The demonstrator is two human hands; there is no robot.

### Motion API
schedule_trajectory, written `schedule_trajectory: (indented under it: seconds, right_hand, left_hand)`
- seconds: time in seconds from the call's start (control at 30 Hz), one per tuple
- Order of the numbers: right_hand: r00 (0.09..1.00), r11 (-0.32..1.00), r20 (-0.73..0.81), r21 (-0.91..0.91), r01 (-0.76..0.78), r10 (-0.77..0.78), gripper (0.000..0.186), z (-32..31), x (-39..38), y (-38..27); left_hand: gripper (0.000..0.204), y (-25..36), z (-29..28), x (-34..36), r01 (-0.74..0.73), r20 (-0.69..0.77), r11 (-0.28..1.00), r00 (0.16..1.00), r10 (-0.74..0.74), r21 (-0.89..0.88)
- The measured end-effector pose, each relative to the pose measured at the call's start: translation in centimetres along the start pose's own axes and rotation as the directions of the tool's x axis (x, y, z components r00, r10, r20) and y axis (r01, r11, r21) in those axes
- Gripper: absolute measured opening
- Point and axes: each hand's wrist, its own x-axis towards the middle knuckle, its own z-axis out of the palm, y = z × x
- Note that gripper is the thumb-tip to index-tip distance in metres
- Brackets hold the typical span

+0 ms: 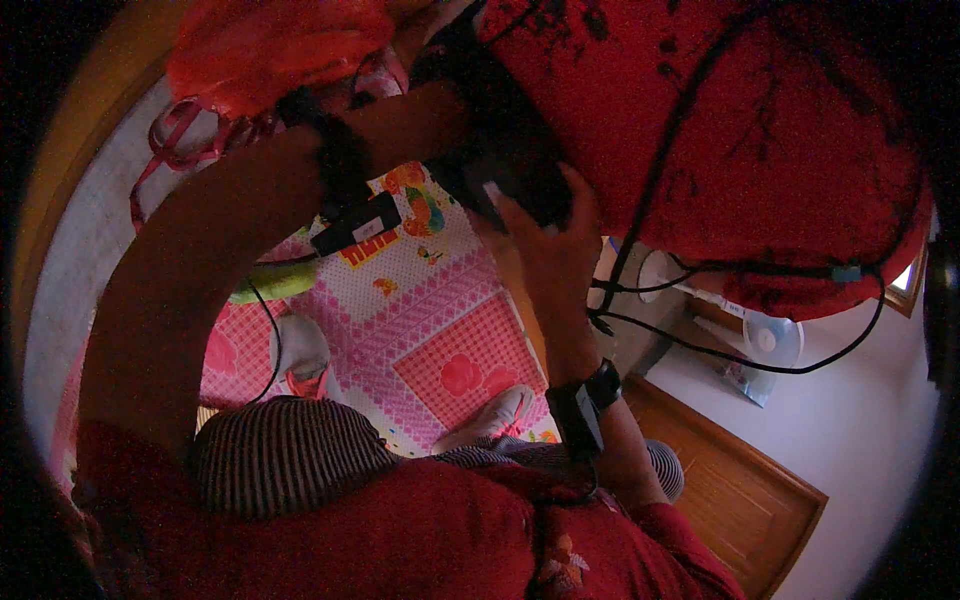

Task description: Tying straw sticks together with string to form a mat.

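My left forearm reaches up into a dark, bulky item (500, 110) beside the red patterned cloth (770, 150). My left hand (445, 110) is mostly lost in shadow there, its fingers unclear. My right hand (550, 230) holds the lower part of that dark item, fingers bent against it. A black strap (340, 160) is round my left forearm, with a small black box (355, 225) just below it. Black cables (650, 185) run over and below the red cloth. A black band with a device (580, 410) is on my right wrist.
A pink and white patterned sheet (360, 330) lies under my feet (490, 420). Red-orange fabric (270, 55) and a pink strap (175, 140) are at the upper left. At the right are a white fan (770, 345), a pale wall (850, 420) and a wooden door (730, 470).
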Motion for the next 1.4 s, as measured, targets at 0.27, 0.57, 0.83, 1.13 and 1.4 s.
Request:
schedule_trajectory:
  seconds: [0.27,0.57,0.83,1.13,1.4]
  right_hand:
    - [0.995,0.989,0.012,-0.114,0.098,-0.097,0.067,0.2,0.1,1.2]
    - [0.954,0.861,0.056,-0.418,0.291,-0.295,0.07,0.3,0.6,3.2]
    - [0.958,0.885,0.061,-0.37,0.284,-0.282,0.067,1.1,1.5,3.9]
    - [0.966,0.903,0.083,-0.343,0.259,-0.246,0.065,1.1,1.9,3.8]
    - [0.973,0.925,0.104,-0.303,0.228,-0.206,0.066,1.5,2.0,4.0]
  left_hand:
    - [0.038,-0.6,-0.3,-0.7,-0.025,-0.02,1.0,0.999,0.025,-0.006]
    - [0.037,-1.0,-0.3,-0.1,-0.035,-0.03,0.999,0.999,0.035,-0.002]
    - [0.036,-1.5,-0.5,-2.0,-0.029,-0.053,0.999,0.998,0.031,0.028]
    - [0.035,-0.9,-0.1,-0.8,-0.049,-0.05,0.999,0.998,0.049,-0.001]
    - [0.035,-1.0,0.3,-0.1,-0.041,-0.057,0.999,0.998,0.041,0.0]
